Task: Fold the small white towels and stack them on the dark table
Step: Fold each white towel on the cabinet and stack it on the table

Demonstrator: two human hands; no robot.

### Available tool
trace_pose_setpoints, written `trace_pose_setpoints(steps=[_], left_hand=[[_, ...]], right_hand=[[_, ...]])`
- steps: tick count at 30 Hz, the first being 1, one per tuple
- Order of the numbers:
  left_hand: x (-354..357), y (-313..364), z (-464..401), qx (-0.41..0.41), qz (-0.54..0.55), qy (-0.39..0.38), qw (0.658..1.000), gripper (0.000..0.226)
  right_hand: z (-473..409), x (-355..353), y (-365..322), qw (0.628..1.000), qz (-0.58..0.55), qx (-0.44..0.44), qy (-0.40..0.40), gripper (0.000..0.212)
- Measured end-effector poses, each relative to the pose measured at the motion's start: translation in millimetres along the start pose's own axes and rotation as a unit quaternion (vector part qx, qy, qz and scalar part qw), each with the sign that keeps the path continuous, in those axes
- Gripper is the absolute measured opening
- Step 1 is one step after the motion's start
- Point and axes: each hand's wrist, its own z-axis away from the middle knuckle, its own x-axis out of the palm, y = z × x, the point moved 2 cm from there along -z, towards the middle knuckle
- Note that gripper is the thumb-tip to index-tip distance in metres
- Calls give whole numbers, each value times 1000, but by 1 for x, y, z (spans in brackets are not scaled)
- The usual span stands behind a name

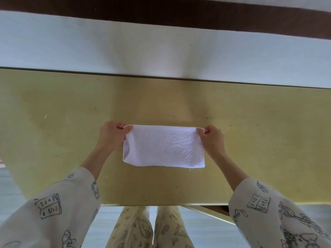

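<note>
- White terry towel (163,146) is held stretched over a yellowish table (53,122), pinched at its two far corners, the near edge hanging free close to or just touching the surface; which of the two cannot be told
- Left hand (112,134) is seen closed on the left far corner, thumb on top and fingers curled under, so that the cloth is kept taut and square along its upper edge
- Right hand (212,137) is seen closed on the right far corner in the same pinch; both corners are held level, which is judged to keep the edges aligned for the next fold
- Doubled cloth is suggested by a rolled layer at the towel's left end, so one fold is judged already made; a further fold, probably across the width, is judged to be in hand
- Towel is kept at the middle of the table, straight ahead of the person, where both arms reach it evenly
- No stack of folded towels and no dark table are shown; only a dark brown band (179,17) is seen at the top, beyond a white surface (161,51), and what it is cannot be told
- Printed sleeves (68,203) and patterned trousers (148,228) are seen at the near edge, the person standing close against the table
</note>
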Motion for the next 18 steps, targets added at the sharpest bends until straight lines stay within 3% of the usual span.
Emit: trace_pose_setpoints(steps=[8,11,13,15,17,18], left_hand=[[-1,0,-3,-15,5,-7,1000,20],[-3,1,-2,-41,27,-5,999,31],[-7,2,4,-45,-16,21,999,40],[-11,3,15,30,-121,122,985,36],[-3,5,36,175,-212,213,938,24],[9,6,48,244,-230,221,916,22]], right_hand=[[2,1,2,1000,-4,-1,8,24],[5,-3,1,999,-26,19,21,28],[11,-7,0,997,-45,17,53,33],[21,-10,-1,989,2,-60,133,37],[38,-2,-4,959,75,-200,188,37],[46,8,-6,940,100,-266,190,37]])
